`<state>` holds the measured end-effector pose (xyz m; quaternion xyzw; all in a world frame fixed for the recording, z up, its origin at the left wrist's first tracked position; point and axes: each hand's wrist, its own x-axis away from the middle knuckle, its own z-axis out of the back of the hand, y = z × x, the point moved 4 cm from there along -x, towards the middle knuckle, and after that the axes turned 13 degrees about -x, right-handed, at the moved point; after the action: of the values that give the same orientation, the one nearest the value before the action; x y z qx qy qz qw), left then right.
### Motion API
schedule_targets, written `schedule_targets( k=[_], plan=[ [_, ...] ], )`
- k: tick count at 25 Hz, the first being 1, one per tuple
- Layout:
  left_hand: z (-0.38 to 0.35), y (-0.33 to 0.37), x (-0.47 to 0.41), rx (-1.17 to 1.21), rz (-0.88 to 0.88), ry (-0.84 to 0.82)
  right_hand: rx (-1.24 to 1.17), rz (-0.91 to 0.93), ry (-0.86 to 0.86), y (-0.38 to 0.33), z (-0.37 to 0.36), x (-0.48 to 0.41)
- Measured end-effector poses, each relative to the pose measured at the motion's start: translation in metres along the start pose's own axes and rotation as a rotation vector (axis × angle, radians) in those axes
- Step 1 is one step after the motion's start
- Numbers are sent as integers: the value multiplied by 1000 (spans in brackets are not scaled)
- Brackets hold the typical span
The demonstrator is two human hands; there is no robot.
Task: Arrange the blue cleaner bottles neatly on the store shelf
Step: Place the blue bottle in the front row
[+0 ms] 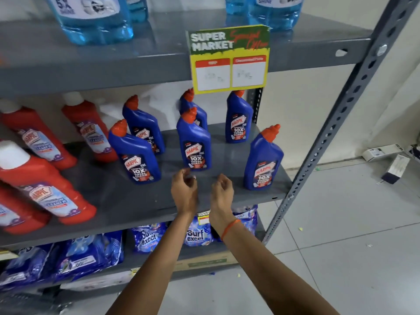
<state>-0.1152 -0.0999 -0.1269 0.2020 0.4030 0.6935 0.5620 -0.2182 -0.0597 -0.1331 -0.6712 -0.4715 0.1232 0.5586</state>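
Observation:
Several blue cleaner bottles with orange caps stand upright on the grey middle shelf (127, 196). One blue bottle (135, 153) is front left, another (194, 142) in the middle with one (192, 105) behind it. A bottle (144, 125) stands back left, one (238, 118) at the back right, and one (263, 160) near the shelf's right front corner. My left hand (184, 189) and my right hand (221, 193) hover over the shelf's front edge, just below the middle bottle. Both hold nothing, fingers loosely curled and apart.
Red cleaner bottles (45, 185) fill the shelf's left side. A yellow price sign (229, 60) hangs from the upper shelf, which carries pale blue bottles (91, 17). Detergent packs (195, 234) lie on the lower shelf. A slotted upright (336, 123) stands at right; small boxes (394, 169) lie on the floor.

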Motion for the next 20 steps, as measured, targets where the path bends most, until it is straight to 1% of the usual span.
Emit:
schedule_targets(
  k=[1,2,3,4,5,6,7,8,11,13,16,18,20],
  plan=[
    [3,-9,-11,53,63,-10,85,54,-52,-3,-16,-2],
    [4,-12,-20,105,119,-64,201,120,-89,-6,-29,-9],
    [4,-11,-28,83,135,-133,327,177,-110,-11,-39,-17],
    [2,-7,-36,57,98,-231,419,208,-138,-16,-45,-26],
    [-2,-5,-43,-7,16,-327,463,210,-183,-21,-49,-35],
    [-3,1,-49,-7,-20,-417,482,185,-236,-24,-52,-44],
    [-2,6,-54,32,-27,-486,507,151,-291,-27,-54,-51],
    [-3,4,-60,58,-6,-523,531,117,-333,-30,-54,-55],
    [2,0,-61,80,27,-541,548,95,-400,-33,-47,-53],
    [6,-5,-51,45,-19,-529,504,110,-417,-33,-38,-45],
    [9,-15,-29,-8,-70,-494,518,137,-422,-22,-14,-34],
    [12,-21,-9,12,-93,-481,489,154,-426,-15,6,-25],
    [15,-25,10,43,-74,-483,436,146,-452,-12,21,-14]
  ],
)
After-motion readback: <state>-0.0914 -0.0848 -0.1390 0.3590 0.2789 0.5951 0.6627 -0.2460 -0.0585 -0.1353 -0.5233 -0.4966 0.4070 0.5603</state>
